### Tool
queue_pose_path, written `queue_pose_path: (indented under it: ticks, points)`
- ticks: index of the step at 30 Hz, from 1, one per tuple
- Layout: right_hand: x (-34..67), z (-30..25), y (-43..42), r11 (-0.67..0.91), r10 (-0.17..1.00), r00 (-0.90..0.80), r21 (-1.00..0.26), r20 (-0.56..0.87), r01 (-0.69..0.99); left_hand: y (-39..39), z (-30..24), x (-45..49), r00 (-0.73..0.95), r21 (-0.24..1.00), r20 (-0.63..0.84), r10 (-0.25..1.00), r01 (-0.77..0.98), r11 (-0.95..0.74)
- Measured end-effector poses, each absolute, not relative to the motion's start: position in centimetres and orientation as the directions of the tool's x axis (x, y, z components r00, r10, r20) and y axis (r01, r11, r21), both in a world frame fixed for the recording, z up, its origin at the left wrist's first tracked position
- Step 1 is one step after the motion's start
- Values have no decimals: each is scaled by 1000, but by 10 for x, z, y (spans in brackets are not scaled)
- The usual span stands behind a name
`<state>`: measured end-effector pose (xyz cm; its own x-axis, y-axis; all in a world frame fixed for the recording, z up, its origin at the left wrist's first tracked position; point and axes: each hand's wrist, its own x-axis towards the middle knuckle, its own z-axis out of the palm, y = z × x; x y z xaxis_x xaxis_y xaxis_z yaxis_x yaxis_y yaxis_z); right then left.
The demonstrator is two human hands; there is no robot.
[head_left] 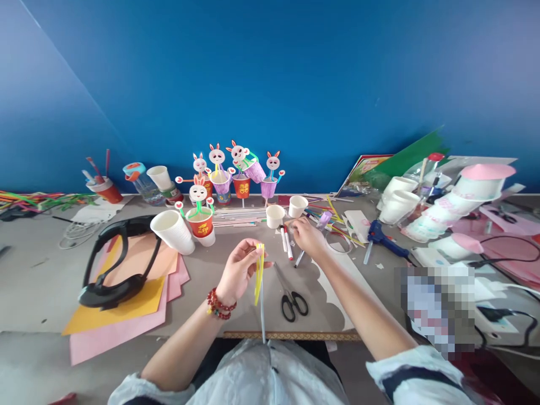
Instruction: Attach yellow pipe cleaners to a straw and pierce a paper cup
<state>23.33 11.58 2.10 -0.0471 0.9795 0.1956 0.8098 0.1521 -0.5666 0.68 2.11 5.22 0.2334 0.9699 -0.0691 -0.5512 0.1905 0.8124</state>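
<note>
My left hand (239, 269) is closed in a pinch on a folded yellow straw (259, 272) with a pale strip hanging below it, held above the grey table (46, 281). My right hand (307, 235) reaches further out over the table, its fingers curled among loose markers (286, 239) and coloured straws (333, 222); what it grips, if anything, is hidden. Black-handled scissors (292, 298) lie between my forearms. Two small white paper cups (275, 215) stand just beyond my right hand.
Bunny-faced paper cup figures (236, 174) line the blue wall. A tipped white cup (172, 230), a black headset (116, 261) and coloured paper sheets (122, 306) lie left. A blue glue gun (386, 239), stacked cups (447, 211) and cables (506, 264) crowd the right.
</note>
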Motion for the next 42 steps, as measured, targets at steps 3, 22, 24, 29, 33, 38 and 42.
queue_pose_path:
  ticks: [3, 22, 24, 29, 33, 38, 42]
  points:
    - [223, 36, 96, 180, 977, -75, -590, 197, 787, 18, 53, 5, 213, 829, -47, 976, -536, 157]
    - [159, 67, 2, 60, 916, -398, -998, 52, 9, 16, 77, 4, 129, 902, 28, 991, -432, 31]
    - [158, 64, 3, 17, 919, -393, -998, 40, -62, 18, 76, 5, 163, 882, -11, 987, -464, 86]
    - [160, 57, 7, 24, 941, -335, -998, 39, -49, 20, 66, 7, 182, 898, -49, 982, -422, 123]
    - [161, 49, 8, 1, 948, -317, -1000, 9, -28, 20, 59, 7, 96, 921, -26, 995, -384, 61]
    - [161, 46, 9, -67, 945, -325, -996, -44, -63, 20, 56, 8, 112, 901, -90, 990, -413, 129]
    - [161, 46, 8, -79, 933, -352, -997, -71, -8, 22, 54, 8, 71, 899, -85, 994, -424, 107]
